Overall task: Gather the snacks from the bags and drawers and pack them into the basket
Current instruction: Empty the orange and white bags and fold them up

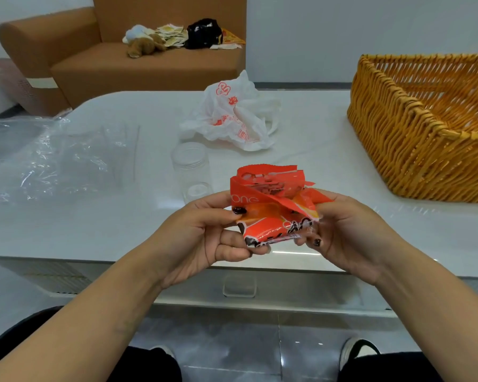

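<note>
Head view, and both hands are up over the near table edge: the left hand [204, 230] pinches the left side of a crumpled red-and-orange plastic snack packet [273, 208], thumb on top and fingers curled beneath, while the right hand [348, 232] grips its right side the same way. The packet's long axis runs left to right between them, torn top edge pointing away and up. Just beyond stands a clear plastic jar [191, 172], upright, looking empty. Further back lies a crumpled white plastic bag with red print [232, 117], contents hidden. Far right sits the woven orange wicker basket [414, 119], nothing visible inside.
</note>
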Demonstrator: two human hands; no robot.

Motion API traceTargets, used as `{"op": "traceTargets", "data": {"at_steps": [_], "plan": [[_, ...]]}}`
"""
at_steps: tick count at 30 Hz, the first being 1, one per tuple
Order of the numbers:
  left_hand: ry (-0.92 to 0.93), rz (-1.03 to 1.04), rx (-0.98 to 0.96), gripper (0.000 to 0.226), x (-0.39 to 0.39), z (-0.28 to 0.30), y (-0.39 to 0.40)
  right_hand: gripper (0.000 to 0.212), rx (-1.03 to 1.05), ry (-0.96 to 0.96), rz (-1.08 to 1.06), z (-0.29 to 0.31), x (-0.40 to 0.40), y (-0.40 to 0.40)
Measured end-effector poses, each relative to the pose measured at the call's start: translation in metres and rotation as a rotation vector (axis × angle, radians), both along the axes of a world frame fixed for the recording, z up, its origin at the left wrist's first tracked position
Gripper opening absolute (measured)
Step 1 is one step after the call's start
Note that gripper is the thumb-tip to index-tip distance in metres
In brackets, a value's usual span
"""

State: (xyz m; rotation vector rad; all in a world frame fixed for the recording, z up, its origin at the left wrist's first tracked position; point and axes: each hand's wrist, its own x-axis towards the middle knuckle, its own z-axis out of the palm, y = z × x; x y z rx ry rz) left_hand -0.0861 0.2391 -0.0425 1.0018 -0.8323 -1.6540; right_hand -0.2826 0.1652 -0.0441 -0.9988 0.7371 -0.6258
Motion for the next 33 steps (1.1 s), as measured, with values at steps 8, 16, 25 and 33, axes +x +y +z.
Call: {"op": "traceTargets", "data": {"at_steps": [8,16,25,33], "plan": [[-0.321,-0.056,0.008,0.034,0.011,-0.003,-0.001,0.04,-0.513,0.326,-0.029,-0.002,0.0,0.003],[-0.578,0.154,-0.145,0.041,-0.002,0.012,0.005,0.03,-0.261,0.104,-0.126,-0.001,0.001,0.004],[-0.753,0.473,-0.206,0.05,-0.01,0.016,0.01,0.041,-0.059,-0.2,-0.032,0.014,-0.001,0.017],[-0.544,0.638,-0.22,0.046,-0.001,0.016,0.044,0.055,-0.078,-0.145,-0.201,0.019,0.028,0.041]]}}
